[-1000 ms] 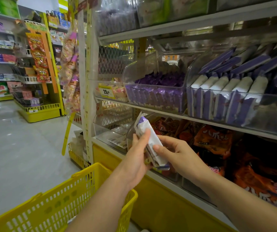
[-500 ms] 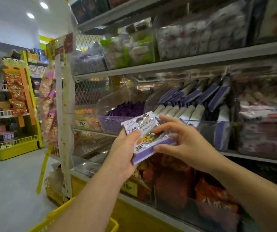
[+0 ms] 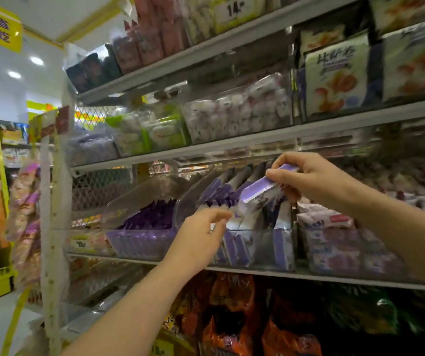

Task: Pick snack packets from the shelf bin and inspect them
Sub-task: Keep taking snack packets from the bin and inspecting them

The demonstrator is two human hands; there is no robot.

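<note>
Packet [image 3: 259,188] pinched by right hand [image 3: 314,176] above clear bin [image 3: 262,231]; left hand [image 3: 201,235] slack, holding nothing.

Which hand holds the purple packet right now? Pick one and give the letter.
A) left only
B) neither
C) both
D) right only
D: the right hand pinches the packet by its top edge above the bin, while the left hand reaches at the bin's front with loose fingers and nothing gripped.
</note>
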